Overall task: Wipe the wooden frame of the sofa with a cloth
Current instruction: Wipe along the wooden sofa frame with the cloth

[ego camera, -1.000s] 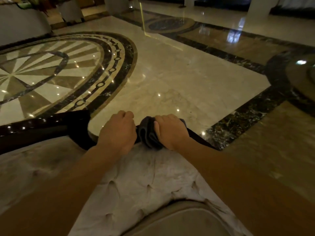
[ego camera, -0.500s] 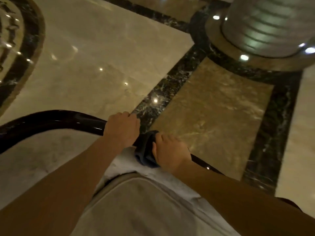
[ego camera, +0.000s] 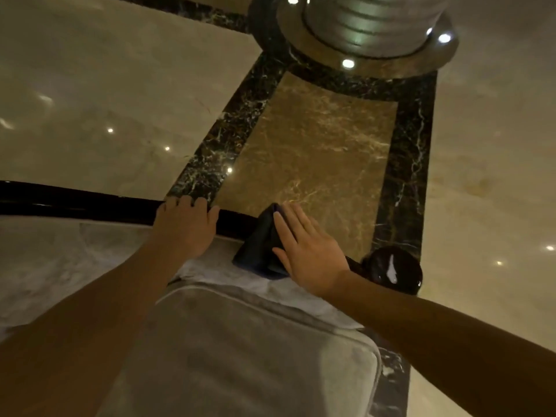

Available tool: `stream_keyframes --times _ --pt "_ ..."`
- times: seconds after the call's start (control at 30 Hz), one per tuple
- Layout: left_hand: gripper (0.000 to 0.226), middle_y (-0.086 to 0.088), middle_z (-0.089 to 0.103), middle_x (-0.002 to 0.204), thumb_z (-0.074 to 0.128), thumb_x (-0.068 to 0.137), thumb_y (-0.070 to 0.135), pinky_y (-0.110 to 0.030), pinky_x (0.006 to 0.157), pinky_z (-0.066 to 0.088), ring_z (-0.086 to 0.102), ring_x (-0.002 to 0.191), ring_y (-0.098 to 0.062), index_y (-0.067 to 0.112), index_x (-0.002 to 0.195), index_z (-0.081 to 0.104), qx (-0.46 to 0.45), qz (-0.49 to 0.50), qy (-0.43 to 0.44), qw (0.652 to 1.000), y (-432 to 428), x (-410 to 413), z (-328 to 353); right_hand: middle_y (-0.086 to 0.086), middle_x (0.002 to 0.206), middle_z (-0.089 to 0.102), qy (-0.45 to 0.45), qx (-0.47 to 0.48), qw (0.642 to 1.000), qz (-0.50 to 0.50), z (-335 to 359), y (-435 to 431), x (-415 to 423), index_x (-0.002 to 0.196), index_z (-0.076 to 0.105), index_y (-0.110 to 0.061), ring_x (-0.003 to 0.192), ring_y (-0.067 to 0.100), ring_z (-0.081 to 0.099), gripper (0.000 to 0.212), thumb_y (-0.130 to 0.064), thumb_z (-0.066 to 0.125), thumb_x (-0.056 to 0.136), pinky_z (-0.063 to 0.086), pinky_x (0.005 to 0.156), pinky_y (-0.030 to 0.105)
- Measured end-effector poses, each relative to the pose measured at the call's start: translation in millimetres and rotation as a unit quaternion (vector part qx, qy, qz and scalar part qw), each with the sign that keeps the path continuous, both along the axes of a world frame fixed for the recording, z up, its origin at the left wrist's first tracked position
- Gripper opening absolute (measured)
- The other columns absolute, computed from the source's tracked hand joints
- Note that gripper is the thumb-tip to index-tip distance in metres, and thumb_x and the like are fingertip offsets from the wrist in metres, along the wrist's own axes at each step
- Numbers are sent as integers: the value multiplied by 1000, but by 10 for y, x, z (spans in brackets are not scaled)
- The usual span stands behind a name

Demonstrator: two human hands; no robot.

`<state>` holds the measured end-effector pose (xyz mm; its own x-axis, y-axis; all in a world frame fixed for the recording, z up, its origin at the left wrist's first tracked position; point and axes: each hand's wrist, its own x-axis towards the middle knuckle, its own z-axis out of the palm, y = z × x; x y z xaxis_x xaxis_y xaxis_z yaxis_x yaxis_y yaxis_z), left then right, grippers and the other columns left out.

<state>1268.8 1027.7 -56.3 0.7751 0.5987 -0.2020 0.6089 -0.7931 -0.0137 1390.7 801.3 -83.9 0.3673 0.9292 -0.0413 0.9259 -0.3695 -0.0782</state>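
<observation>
A person is leaning over a sofa back, pressing a dark cloth (ego camera: 260,248) onto its glossy dark wooden frame (ego camera: 75,203).

The right hand (ego camera: 307,251) is lying flat on the cloth with its fingers stretched out and slightly apart, an open grip that is pressing rather than clutching. The cloth is draping over the frame's top rail and down onto the pale upholstery (ego camera: 60,260), near a rounded, shiny wooden end (ego camera: 391,269) at the right. The left hand (ego camera: 186,227) is resting on the rail just left of the cloth, its fingers curling over the far edge, a grip closing on the frame. A light seat cushion (ego camera: 240,356) is showing below, between the forearms. Polished marble floor (ego camera: 316,145) with dark borders is lying beyond the sofa, with a column base (ego camera: 367,34) at the top.
</observation>
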Motion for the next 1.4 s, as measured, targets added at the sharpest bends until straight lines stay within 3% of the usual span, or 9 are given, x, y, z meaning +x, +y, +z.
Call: stream_keyframes --times 0.47,0.67,0.77,0.87,1.03,1.2,1.27,1.33,1.4 --pt "35 -10 68 99 29 97 34 -53 103 35 61 101 -33 18 96 61 24 -188 -13 982 -1600 647 33 14 165 10 -43 -72 995 -53 -170 -1417 225 156 10 -9 152 32 5 62 -43 20 105 12 124 47" --pt "41 -11 69 76 32 96 33 -50 91 43 64 78 -34 14 76 62 46 -214 -64 974 -1634 714 -66 8 166 8 -39 -83 995 -39 -180 -1481 528 155 18 -12 153 30 1 62 -46 11 104 7 124 49" --pt "43 -12 68 67 36 97 30 -47 85 45 64 68 -33 12 68 61 62 -213 -67 973 -1643 816 -139 7 166 9 -13 -69 991 -110 -188 -1351 664 153 27 -12 153 30 -5 64 -45 8 102 1 124 48" --pt "39 -11 57 47 54 91 15 -42 65 47 55 45 -29 14 52 49 87 -227 -111 964 -1697 855 -171 10 164 18 16 -43 979 -199 -216 -1319 710 150 34 -9 152 33 1 63 -44 11 102 4 124 49" --pt "57 -8 57 49 29 99 27 -38 63 37 48 47 -24 14 50 54 107 -182 -139 968 -1735 853 -215 17 151 41 29 56 908 -414 -269 -1280 438 148 33 -9 135 36 39 60 -45 24 101 28 116 48" --pt "58 -9 63 59 21 96 30 -40 71 40 49 57 -24 13 58 61 93 -169 -99 976 -1780 866 -144 15 160 24 106 71 766 -630 -254 -913 289 155 15 -16 142 45 22 73 -56 29 96 21 114 60" --pt "59 -8 63 62 17 95 31 -39 72 40 46 59 -23 13 62 62 95 -174 -87 976 -1786 869 -124 15 162 16 130 34 744 -654 -273 -780 349 154 15 -24 142 49 12 75 -64 27 92 12 113 66" --pt "56 -9 63 62 21 95 29 -39 71 40 51 59 -26 12 63 63 97 -174 -102 975 -1792 862 -111 15 159 20 118 5 776 -620 -301 -759 378 142 38 -34 140 51 9 64 -65 24 88 2 110 69" --pt "53 -9 62 60 23 95 28 -38 69 38 49 58 -25 13 62 61 104 -178 -106 973 -1781 864 -116 13 145 41 78 17 843 -532 -280 -831 390 116 62 -34 134 49 23 53 -60 26 88 3 110 69"
